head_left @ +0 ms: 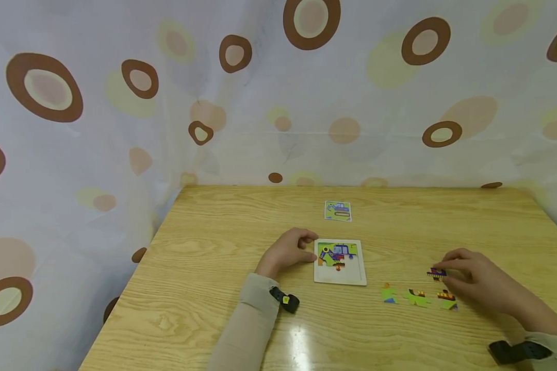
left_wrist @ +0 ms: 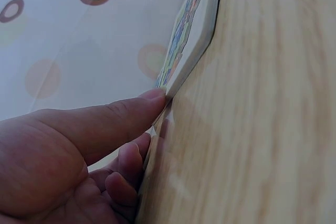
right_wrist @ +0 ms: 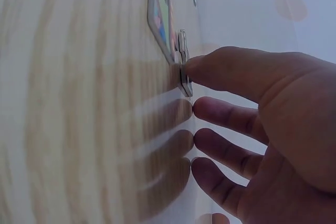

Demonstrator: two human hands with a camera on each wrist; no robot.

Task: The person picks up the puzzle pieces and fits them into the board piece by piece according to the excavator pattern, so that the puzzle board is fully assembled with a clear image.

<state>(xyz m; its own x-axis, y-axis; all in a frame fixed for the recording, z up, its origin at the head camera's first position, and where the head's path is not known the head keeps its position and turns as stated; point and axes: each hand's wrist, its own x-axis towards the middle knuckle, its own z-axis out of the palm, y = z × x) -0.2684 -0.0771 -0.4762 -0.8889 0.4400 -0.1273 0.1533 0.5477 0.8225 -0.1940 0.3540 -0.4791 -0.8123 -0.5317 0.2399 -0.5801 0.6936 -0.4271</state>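
A white square puzzle tray lies on the table, its upper part filled with joined pieces of a digger picture. At its left edge is my left hand, holding it with the thumb on the side and the index finger by the far corner. In the left wrist view the thumb presses the tray's edge while the other fingers curl below. To the right, my right hand pinches a dark purple and yellow puzzle piece by thumb and forefinger, low over the table.
Nearer me lie three loose pieces: a green and blue one, a green one and a striped one. A picture card lies beyond the tray. Patterned cloth hangs behind the wooden table.
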